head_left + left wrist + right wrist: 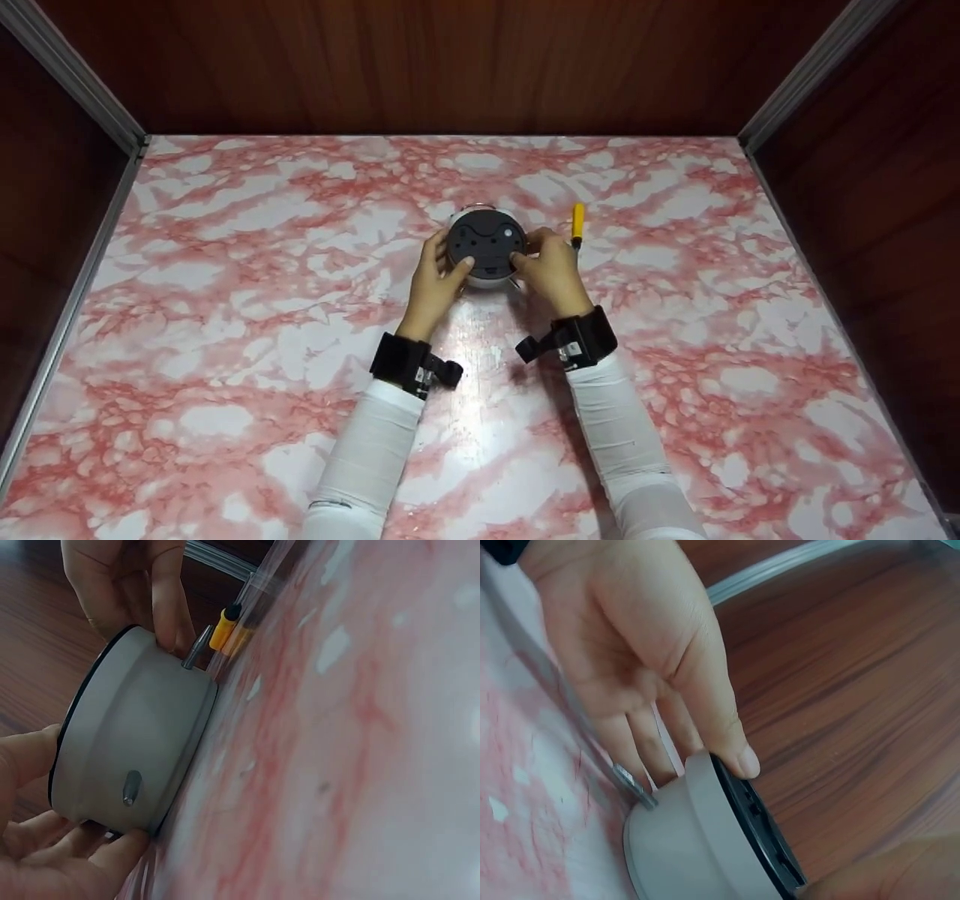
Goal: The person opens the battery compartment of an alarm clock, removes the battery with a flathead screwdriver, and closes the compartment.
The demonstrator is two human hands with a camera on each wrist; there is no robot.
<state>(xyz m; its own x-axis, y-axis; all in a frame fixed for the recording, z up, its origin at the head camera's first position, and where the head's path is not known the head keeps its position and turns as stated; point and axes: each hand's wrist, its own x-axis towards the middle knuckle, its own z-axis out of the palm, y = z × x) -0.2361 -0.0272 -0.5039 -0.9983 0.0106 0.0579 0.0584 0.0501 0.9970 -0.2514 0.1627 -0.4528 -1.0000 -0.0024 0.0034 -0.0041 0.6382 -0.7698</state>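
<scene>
A round alarm clock [486, 244] with a white body and black back lies back side up on the table. Two short metal feet stick out of its side; one metal foot [132, 787] shows plainly in the left wrist view. My left hand [435, 281] grips the clock's left side, thumb on the black back and fingers along the wall. From the right, my right hand [553, 271] holds it the same way, its thumb [746, 761] on the rim of the back. The clock's face is hidden underneath.
A screwdriver [578, 221] with a yellow handle lies just beyond the right hand. The table [262, 315] has a red and white marbled top. Dark wood-grain panels [450, 67] stand at the back and both sides, with metal strips at the corners.
</scene>
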